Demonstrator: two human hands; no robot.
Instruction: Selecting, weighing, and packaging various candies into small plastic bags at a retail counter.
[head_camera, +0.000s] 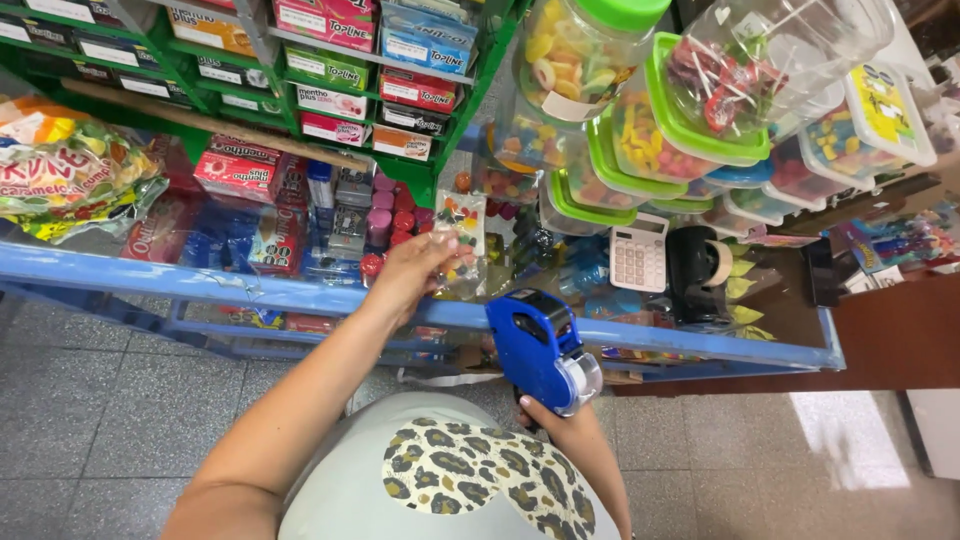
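Observation:
My left hand (412, 268) reaches over the blue-framed glass counter (300, 296) and holds a small clear bag of coloured candies (458, 238) upright against the glass top. My right hand (555, 415) sits low, close to my body, gripping the handle of a blue hand-held price labeller (535, 345). The labeller's nose with its white roll points down and right, a little below and right of the candy bag, not touching it.
A white calculator (638, 255) and a black tape dispenser (700, 270) stand on the counter to the right. Clear jars of sweets with green lids (640, 110) pile up behind. Green shelves with gum boxes (330, 70) rise at the back; snack bags (70, 165) lie at left.

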